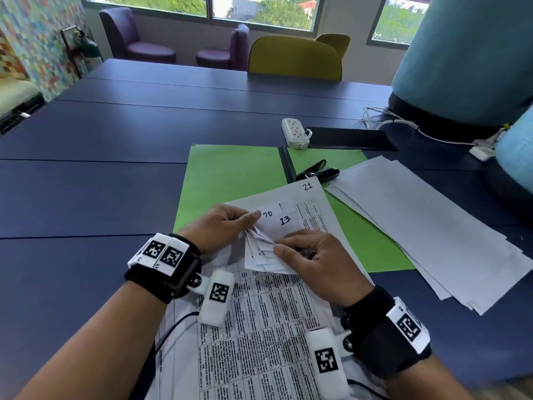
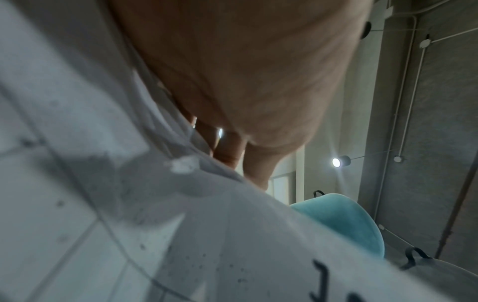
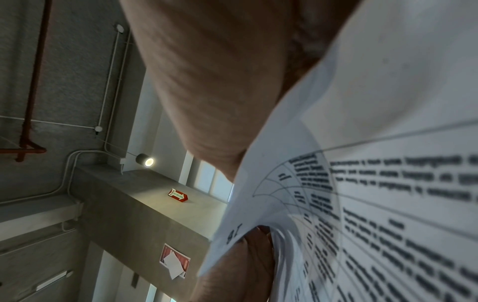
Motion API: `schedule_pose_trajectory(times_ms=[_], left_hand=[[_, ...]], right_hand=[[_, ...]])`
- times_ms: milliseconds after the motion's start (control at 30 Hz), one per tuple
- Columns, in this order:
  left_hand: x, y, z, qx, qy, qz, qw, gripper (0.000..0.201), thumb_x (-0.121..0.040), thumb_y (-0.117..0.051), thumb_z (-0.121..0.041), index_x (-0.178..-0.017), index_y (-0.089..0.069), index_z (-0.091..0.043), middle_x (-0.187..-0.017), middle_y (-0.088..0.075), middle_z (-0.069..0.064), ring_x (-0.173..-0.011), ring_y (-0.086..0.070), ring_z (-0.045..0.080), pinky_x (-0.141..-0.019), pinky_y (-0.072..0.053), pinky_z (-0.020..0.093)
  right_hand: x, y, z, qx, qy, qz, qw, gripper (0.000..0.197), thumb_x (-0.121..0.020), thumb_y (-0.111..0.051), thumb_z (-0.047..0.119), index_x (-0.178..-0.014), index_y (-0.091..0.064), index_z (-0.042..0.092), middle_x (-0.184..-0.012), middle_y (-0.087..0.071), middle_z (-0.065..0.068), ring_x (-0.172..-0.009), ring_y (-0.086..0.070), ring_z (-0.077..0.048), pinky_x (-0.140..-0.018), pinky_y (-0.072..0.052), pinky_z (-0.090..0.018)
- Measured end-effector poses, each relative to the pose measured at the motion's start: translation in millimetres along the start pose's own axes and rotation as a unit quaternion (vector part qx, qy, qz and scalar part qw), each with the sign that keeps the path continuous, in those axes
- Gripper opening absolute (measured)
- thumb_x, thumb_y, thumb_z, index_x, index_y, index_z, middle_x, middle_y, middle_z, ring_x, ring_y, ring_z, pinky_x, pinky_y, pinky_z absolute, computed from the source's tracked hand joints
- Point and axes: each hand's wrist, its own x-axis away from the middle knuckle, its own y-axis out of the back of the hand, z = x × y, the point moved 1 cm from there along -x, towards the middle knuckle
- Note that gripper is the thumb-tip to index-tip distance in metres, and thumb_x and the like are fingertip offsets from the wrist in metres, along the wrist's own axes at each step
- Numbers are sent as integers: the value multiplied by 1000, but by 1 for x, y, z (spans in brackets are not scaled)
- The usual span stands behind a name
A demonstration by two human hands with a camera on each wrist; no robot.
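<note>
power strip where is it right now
In the head view the power strip lies on the blue table, right of centre, at the far edge of the green folder.

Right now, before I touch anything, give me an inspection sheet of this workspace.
Surface: dark blue table, panel seams visible.
Job's things: numbered printed sheets lying partly on an open green folder; fanned corners show 21, 20, 13.
Clutter: loose white sheets at right; black stapler-like tool; white power strip.
Hands: left hand and right hand both pinch the fanned corners.
Cables: white cables near the power strip; black lead across the printed sheets.
Surroundings: yellow chair, purple armchairs, teal chair, windows.
</note>
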Motion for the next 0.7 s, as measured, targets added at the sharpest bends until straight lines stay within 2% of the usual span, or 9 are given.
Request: schedule_pose_trajectory(times_ms=[133,233,333,400,467,533,600,667,700], left_hand=[[-1,2,0,-32,18,-3,999,13,-91,-73,-28,-89,-78,-17,-94,-79,6,-87,-71,22,-94,-55,46],[1,3,1,-26,30,1,999,5,-88,-77,-21,-84,-79,-24,-93,-79,0,-90,-73,22,-95,-56,39],[1,3,0,-28,34,7,999,5,-86,-78,-28,-88,-79,-23,-94,-79,1,-87,-74,23,-94,-57,45],[1,3,1,-9,25,12,1000,31,-80,-79,-49,-89,-79,-20,-90,-79,5,-81,-72,27,-87,-57,46],[0,2,4,-3,6,11,1000,52,-74,-73,-69,-86,-80,-18,-84,-77,10,-72,-66,27,-78,-52,49],[-2,2,6,-20,-2,14,1000,61,-76,-64,-78,-91,-81,-21,-90,-77,16,-75,-63,32,-80,-53,53],[-2,5,5,-42,0,17,999,65,-76,-60,-81,-95,-82,-23,-96,-76,18,-80,-65,37,-90,-54,52],[-2,5,3,-42,5,3,999,63,-79,-57,-75,-89,-82,-18,-92,-77,16,-78,-67,29,-95,-54,50],[-1,4,1,-35,4,-13,999,59,-81,-57,-68,-84,-82,-15,-88,-77,17,-73,-65,27,-91,-54,48]], right_hand=[[2,2,1,-16,-16,-53,998,27,-88,-72,33,-115,-71,29,-92,-68,13,-84,-61,-1,-70,-52,-20],[1,6,1,-13,-62,-122,991,45,-86,-73,36,-128,-57,39,-93,-61,12,-85,-58,-5,-72,-54,-24],[1,6,-1,38,-60,-91,993,27,-84,-73,41,-110,-69,38,-103,-56,18,-106,-51,-5,-86,-47,-22],[2,5,-1,25,-50,-65,996,17,-79,-74,50,-91,-75,37,-107,-54,20,-112,-47,-1,-88,-45,-22],[3,4,0,6,-41,-50,998,32,-70,-69,66,-85,-77,38,-113,-54,20,-115,-45,4,-88,-46,-26],[3,5,2,-8,-33,-88,995,47,-65,-64,75,-91,-75,38,-120,-54,20,-117,-45,5,-86,-47,-25],[3,8,6,-13,-26,-137,990,53,-70,-61,79,-105,-70,39,-122,-57,20,-114,-50,5,-81,-46,-21],[3,9,9,-71,-31,-131,988,50,-79,-58,71,-116,-63,38,-110,-67,15,-98,-61,4,-73,-46,-19],[3,8,11,-121,-39,-105,986,46,-83,-56,65,-118,-62,37,-98,-73,9,-87,-66,1,-71,-47,-20]])
